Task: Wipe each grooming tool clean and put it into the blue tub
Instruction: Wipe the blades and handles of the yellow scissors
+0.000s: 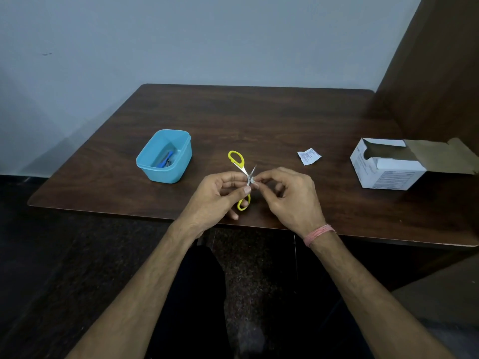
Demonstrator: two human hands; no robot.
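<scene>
The left hand (220, 193) pinches the little yellow scissors (242, 177) above the bench (285, 120), blades spread so both sides can be reached. The right hand (287, 195) pinches a tiny wipe against a blade. The blue tub (181, 161) waits nearby.

Both forearms were bare to the lower frame edge, with no sleeves showing. The right wrist, right of centre, wore a band of pink thread (319, 234) wound round several times. The left hand (215, 195) and right hand (287, 195) carried no rings or gloves. Dark trousers (191, 294) covered the lap at bottom centre.
</scene>
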